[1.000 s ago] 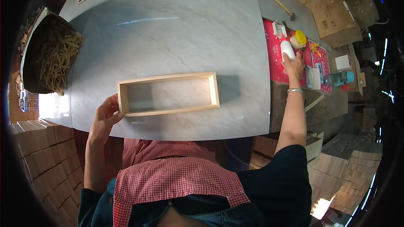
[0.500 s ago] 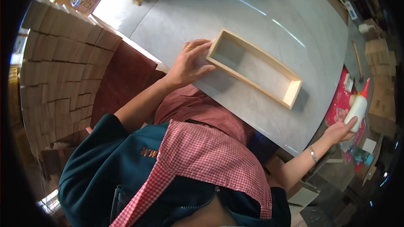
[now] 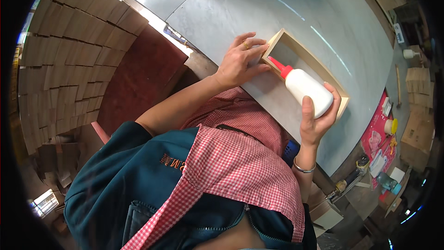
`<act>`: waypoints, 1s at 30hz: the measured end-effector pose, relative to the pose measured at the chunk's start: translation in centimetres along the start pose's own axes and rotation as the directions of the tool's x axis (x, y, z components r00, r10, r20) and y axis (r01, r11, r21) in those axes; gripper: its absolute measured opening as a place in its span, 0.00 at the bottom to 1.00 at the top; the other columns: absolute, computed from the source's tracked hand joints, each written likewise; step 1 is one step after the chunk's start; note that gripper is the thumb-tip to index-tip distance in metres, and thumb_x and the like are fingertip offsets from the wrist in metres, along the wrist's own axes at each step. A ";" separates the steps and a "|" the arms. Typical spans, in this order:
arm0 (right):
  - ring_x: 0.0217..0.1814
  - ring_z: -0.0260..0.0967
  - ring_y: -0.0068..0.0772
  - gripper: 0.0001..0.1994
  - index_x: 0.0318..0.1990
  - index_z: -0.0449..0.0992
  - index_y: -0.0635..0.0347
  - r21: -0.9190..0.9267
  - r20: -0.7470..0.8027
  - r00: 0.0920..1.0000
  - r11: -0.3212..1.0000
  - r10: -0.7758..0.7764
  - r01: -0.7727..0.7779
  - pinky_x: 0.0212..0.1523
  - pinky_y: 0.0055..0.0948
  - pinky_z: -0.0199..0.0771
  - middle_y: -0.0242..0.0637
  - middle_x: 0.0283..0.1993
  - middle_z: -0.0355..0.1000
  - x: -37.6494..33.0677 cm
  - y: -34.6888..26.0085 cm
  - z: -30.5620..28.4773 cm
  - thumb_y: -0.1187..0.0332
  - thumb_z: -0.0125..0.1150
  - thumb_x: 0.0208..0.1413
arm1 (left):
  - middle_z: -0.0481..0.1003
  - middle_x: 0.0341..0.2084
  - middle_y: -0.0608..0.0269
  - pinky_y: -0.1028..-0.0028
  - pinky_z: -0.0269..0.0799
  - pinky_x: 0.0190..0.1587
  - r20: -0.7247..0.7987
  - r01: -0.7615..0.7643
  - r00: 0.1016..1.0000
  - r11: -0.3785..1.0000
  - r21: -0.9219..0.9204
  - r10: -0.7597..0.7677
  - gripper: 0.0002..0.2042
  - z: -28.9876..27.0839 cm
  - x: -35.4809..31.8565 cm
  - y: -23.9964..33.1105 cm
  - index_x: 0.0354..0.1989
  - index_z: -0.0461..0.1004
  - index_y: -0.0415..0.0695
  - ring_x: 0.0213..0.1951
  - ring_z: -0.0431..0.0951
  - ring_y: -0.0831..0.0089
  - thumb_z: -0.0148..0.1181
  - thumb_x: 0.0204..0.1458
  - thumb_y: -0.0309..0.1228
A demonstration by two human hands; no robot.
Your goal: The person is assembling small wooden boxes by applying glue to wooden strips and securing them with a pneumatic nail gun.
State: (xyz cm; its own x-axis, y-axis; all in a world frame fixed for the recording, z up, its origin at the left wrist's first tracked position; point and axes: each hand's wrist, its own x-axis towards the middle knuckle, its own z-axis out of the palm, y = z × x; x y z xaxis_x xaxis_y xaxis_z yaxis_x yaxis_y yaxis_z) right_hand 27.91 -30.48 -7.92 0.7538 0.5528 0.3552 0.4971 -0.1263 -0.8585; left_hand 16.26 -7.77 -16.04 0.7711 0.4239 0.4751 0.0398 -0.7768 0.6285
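Observation:
A narrow rectangular pale wooden frame lies on the grey tabletop, and the table surface shows through it. My left hand is at the frame's left end, its fingers stretched and apart. Its fingertips touch or nearly touch the outside of that end. My right hand grips a white glue bottle with a red tapered nozzle. The bottle is tilted over the near side of the frame, its nozzle pointing up and left toward the corner by my left hand. Bottle and hand hide much of the near rail and right end.
Stacked wooden pieces form a tall wall at the left, beside a dark red board. To the right, a red mat carries small items, with a clear bottle nearby. Cardboard boxes stand farther right.
My right hand has brought the glue bottle from beyond the table's right edge leftward over the frame. The bottle now tips toward the frame's left end. My left hand remains beside that end.

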 end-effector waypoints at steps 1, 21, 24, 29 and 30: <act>0.49 0.72 0.44 0.29 0.60 0.66 0.60 -0.001 0.008 1.000 1.000 0.003 -0.003 0.45 0.34 0.77 0.44 0.54 0.69 0.1 -0.1 0.2 0.57 0.68 0.56 | 0.75 0.58 0.62 0.56 0.65 0.68 -0.007 -0.004 1.000 1.000 0.001 0.004 0.26 0.1 0.0 0.0 0.57 0.79 0.46 0.66 0.64 0.50 0.73 0.50 0.39; 0.45 0.73 0.42 0.27 0.57 0.67 0.62 -0.119 -0.058 0.996 0.991 -0.065 0.058 0.42 0.36 0.78 0.45 0.51 0.72 3.0 0.8 2.1 0.58 0.70 0.56 | 0.76 0.58 0.61 0.55 0.64 0.68 -0.010 0.008 1.000 1.000 -0.006 -0.008 0.26 0.2 0.0 0.3 0.58 0.78 0.47 0.67 0.64 0.50 0.75 0.48 0.35; 0.43 0.73 0.41 0.26 0.56 0.68 0.62 -0.126 -0.088 0.992 0.989 -0.085 0.073 0.40 0.35 0.78 0.44 0.49 0.72 4.0 1.1 2.6 0.58 0.70 0.56 | 0.76 0.58 0.61 0.55 0.64 0.68 -0.008 0.006 1.000 1.000 -0.007 -0.006 0.26 0.1 0.1 0.4 0.58 0.78 0.47 0.67 0.64 0.50 0.75 0.48 0.35; 0.40 0.74 0.40 0.25 0.55 0.69 0.62 -0.175 -0.127 0.984 0.979 -0.126 0.102 0.38 0.33 0.77 0.43 0.46 0.74 5.4 1.4 3.0 0.57 0.70 0.56 | 0.77 0.56 0.63 0.56 0.63 0.69 -0.013 -0.012 1.000 1.000 0.010 0.012 0.26 0.1 0.1 0.3 0.57 0.78 0.46 0.66 0.66 0.51 0.73 0.49 0.38; 0.40 0.74 0.39 0.25 0.55 0.69 0.62 -0.182 -0.132 0.983 0.978 -0.126 0.101 0.38 0.33 0.77 0.43 0.46 0.74 5.6 1.4 3.0 0.57 0.70 0.56 | 0.77 0.56 0.62 0.56 0.63 0.69 -0.010 -0.009 1.000 1.000 0.011 0.009 0.26 0.0 0.1 0.3 0.57 0.78 0.46 0.66 0.66 0.51 0.73 0.49 0.38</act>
State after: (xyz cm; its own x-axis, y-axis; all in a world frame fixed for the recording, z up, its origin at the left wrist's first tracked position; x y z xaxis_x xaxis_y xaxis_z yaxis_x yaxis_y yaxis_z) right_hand 31.50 -25.09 -8.22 0.7352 0.4503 0.5066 0.6407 -0.2176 -0.7363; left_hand 16.35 -8.02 -15.83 0.7651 0.4213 0.4870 0.0400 -0.7859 0.6171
